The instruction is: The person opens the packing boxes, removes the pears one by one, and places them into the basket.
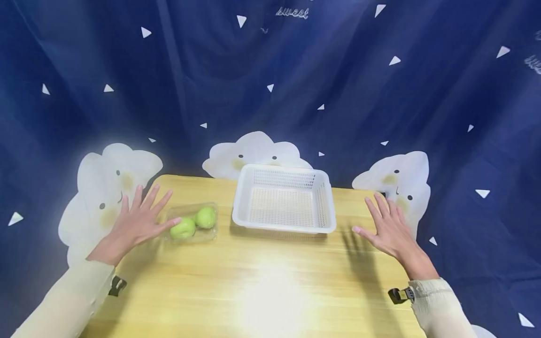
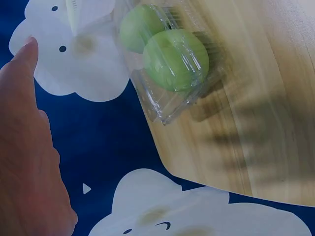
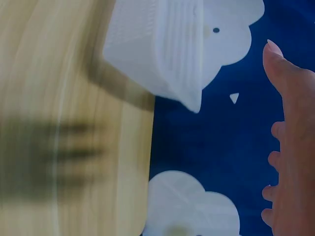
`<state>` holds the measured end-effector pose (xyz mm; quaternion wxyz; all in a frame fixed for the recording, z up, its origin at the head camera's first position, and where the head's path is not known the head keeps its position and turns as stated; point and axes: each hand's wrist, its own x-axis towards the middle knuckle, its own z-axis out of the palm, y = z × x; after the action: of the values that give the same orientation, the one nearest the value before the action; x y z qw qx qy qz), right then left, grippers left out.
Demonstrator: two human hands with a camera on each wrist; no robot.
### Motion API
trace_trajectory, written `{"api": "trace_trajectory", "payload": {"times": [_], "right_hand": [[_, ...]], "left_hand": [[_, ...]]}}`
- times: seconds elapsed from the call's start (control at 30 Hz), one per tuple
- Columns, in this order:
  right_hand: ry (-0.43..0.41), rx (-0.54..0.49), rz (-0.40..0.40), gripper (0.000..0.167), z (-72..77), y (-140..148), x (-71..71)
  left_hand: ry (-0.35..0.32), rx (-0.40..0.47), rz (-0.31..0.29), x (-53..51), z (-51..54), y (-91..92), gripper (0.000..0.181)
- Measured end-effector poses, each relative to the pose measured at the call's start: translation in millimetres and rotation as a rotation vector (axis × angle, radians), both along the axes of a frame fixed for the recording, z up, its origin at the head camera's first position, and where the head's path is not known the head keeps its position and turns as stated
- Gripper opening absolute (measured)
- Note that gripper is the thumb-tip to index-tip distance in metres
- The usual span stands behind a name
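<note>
Two fruits (image 1: pixel 205 217) near left hand (image 1: pixel 138 222).

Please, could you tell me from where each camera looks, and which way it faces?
Head: worn on the head, facing forward and down at the table and white basket; left hand, right hand and pale sleeves show.
Left wrist: worn there, looking at two green fruits in a clear container; part of the left hand shows at the left edge.
Right wrist: worn there, looking at the basket's end and table edge; part of the right hand shows at the right edge.
Shared: head and left wrist views both show the fruits.
</note>
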<state>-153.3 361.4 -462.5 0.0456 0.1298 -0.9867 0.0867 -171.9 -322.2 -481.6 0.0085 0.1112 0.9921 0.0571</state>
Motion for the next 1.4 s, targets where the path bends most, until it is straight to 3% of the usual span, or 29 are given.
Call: {"api": "trace_trajectory", "payload": {"times": [0.17,0.4,0.67,0.93,1.4], "right_hand": [[0.008,0.023,0.014,0.098,4.1,-17,-12.8],[0.044,0.060,0.063,0.097,3.3,-39,-26.6],[0.055,0.022,0.108,0.097,-2.2,-66,-31.4],[0.055,-0.013,0.188,0.096,-9.4,-111,-35.7],[0.064,0.043,0.314,0.097,-28.1,-190,-40.0]], "left_hand": [[0.009,0.010,-0.007,-2.4,-1.8,-2.0,0.095],[-0.028,0.038,-0.002,1.9,-7.0,-5.3,0.097],[-0.002,0.058,-0.001,4.6,-14.8,-9.0,0.099],[-0.029,0.054,0.005,8.1,-24.0,-13.9,0.101],[0.011,0.026,0.002,12.4,-35.6,-22.4,0.100]]}}
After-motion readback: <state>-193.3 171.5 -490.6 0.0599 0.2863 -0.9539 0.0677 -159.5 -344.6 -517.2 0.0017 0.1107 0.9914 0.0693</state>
